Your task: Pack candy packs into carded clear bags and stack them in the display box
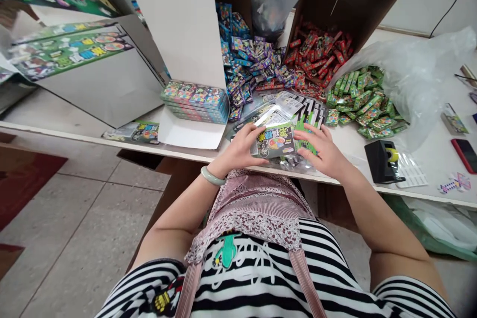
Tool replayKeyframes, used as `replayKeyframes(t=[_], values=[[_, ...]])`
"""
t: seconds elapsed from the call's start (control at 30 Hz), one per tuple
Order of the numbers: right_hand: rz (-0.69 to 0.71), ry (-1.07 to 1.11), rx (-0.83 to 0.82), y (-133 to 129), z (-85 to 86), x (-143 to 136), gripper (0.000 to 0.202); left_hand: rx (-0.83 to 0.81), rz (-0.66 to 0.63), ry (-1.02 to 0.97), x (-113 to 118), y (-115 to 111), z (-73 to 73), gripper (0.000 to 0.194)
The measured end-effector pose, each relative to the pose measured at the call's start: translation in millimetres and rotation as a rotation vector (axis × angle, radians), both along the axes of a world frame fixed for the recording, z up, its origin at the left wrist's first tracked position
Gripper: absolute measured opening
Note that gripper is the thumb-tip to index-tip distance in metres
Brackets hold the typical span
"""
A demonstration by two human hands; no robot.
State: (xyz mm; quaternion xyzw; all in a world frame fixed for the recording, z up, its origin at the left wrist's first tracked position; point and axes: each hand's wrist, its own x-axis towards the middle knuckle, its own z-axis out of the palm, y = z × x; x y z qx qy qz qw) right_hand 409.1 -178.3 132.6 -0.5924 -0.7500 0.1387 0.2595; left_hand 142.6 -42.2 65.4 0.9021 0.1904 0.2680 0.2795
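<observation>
At the table's front edge, my left hand [243,148] grips the left side of a flat, dark printed packet [278,142], thumb below and fingers above. The packet has a colourful picture and large yellow-green lettering. My right hand [321,151] is at the packet's right end, fingers spread and stretched out; whether the fingertips touch it I cannot tell. Beneath and behind both hands lies a loose pile of see-through plastic sleeves and black-and-white printed cards [311,109]. A pale bangle [212,176] circles my left wrist.
Behind are heaps of blue and purple sachets [257,59], red ones [320,57] and green ones [363,102]. Stacked printed boxes [196,102] stand left on a white card flap [186,131]. Rightward are a black tape dispenser [382,161], a red phone [465,155] and a plastic bag [421,79].
</observation>
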Motion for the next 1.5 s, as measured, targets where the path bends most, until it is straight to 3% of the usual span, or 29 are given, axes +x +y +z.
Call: replayKeyframes(t=[0.23,0.33,0.43,0.5,0.53,0.63,0.7,0.77,0.83,0.93,1.0,1.23,1.4,1.5], values=[[0.085,-0.018,-0.091,28.3,-10.7,-18.7,0.043,-0.033,0.06,0.005,-2.6,4.4,-10.3,0.1],[0.132,0.136,-0.126,54.2,-15.0,-13.7,0.041,-0.105,0.101,-0.025,-6.0,10.0,-14.6,0.1],[-0.097,0.313,-0.048,108.8,-21.4,11.6,0.038,-0.167,0.11,-0.037,-11.1,15.5,-14.3,0.1],[-0.351,0.241,0.014,160.3,-27.9,29.8,0.034,-0.191,0.115,-0.035,-13.8,17.4,-11.7,0.1],[-0.416,0.152,-0.042,187.7,-32.0,36.4,0.031,-0.2,0.115,-0.034,-14.7,17.9,-10.0,0.101],[-0.482,0.098,-0.084,262.0,-45.5,42.1,0.044,-0.214,0.118,-0.041,-16.9,17.7,-5.3,0.101],[-0.514,0.107,-0.089,297.1,-53.5,37.6,0.058,-0.213,0.127,-0.042,-18.7,17.4,-3.5,0.1],[-0.527,0.138,-0.099,318.1,-59.3,33.7,0.06,-0.207,0.14,-0.034,-21.2,17.8,-3.0,0.101],[-0.533,0.194,-0.102,325.7,-62.3,35.2,0.047,-0.202,0.149,-0.024,-24.6,19.3,-3.8,0.102],[-0.575,0.325,-0.092,315.4,-62.5,48.6,0.029,-0.201,0.165,-0.024,-29.9,23.8,-6.1,0.101],[-0.598,0.449,-0.107,295.3,-61.0,59.6,0.029,-0.207,0.179,-0.028,-32.0,27.6,-7.9,0.098],[-0.531,0.87,-0.195,182.4,-52.6,67.9,0.052,-0.2,0.181,-0.036,-24.4,30.5,-8.2,0.097],[-0.482,0.981,-0.229,117.2,-46.9,55.5,0.051,-0.152,0.193,-0.033,-25.1,20.9,-1.7,0.095],[-0.395,0.927,-0.231,91.6,-39.3,59.5,0.046,-0.126,0.193,-0.024,-30.1,13.8,2.1,0.094]])
